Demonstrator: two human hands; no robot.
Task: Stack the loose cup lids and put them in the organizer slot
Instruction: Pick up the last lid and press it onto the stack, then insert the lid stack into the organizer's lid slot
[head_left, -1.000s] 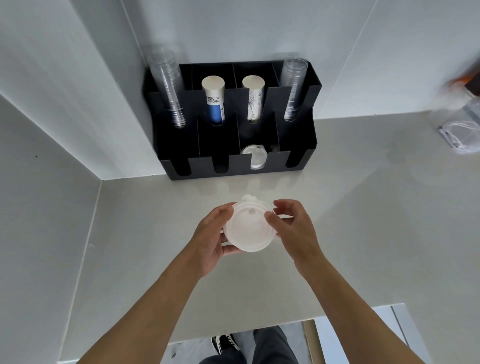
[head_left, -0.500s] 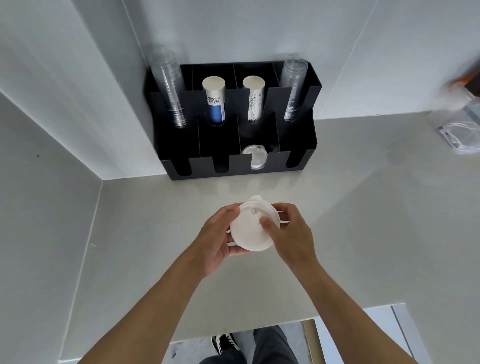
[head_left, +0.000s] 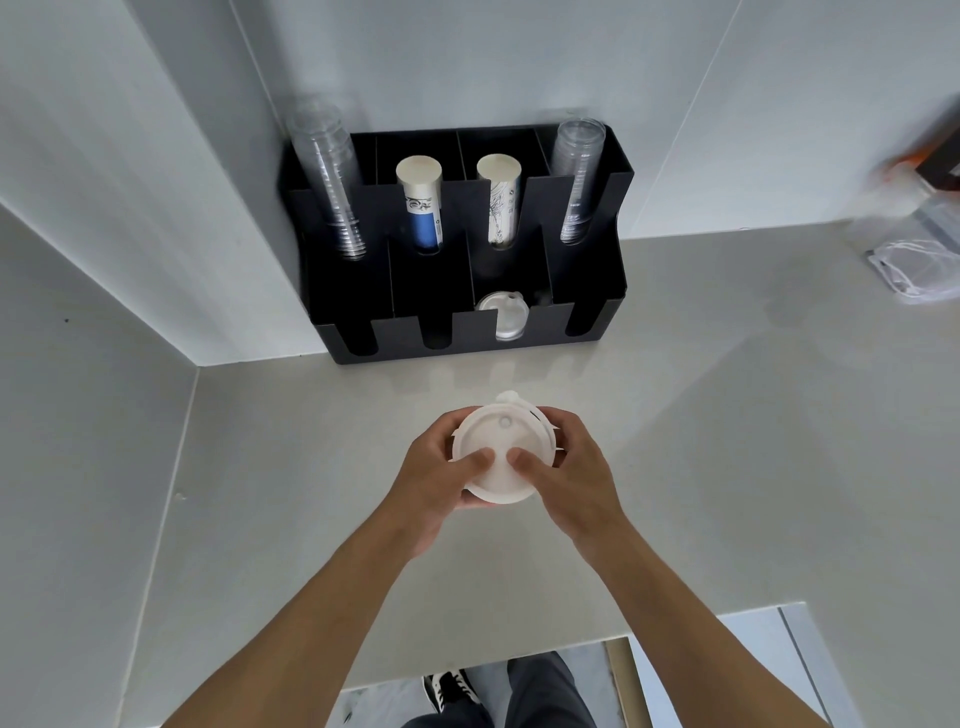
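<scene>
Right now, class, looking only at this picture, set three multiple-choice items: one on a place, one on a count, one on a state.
1. Where does the white plastic lid already stored sit in the black plastic organizer?
A. front row, third slot from the left
B. front row, far left slot
C. back row

2. How many cup stacks stand in the back row?
A. two
B. four
C. six

3. How is the white lid stack held?
A. left hand only
B. lying on the counter
C. between both hands

Answers: 1 A, the stored lid shows there. 2 B, two clear, two paper. 3 C, the right hand grips too.
</scene>
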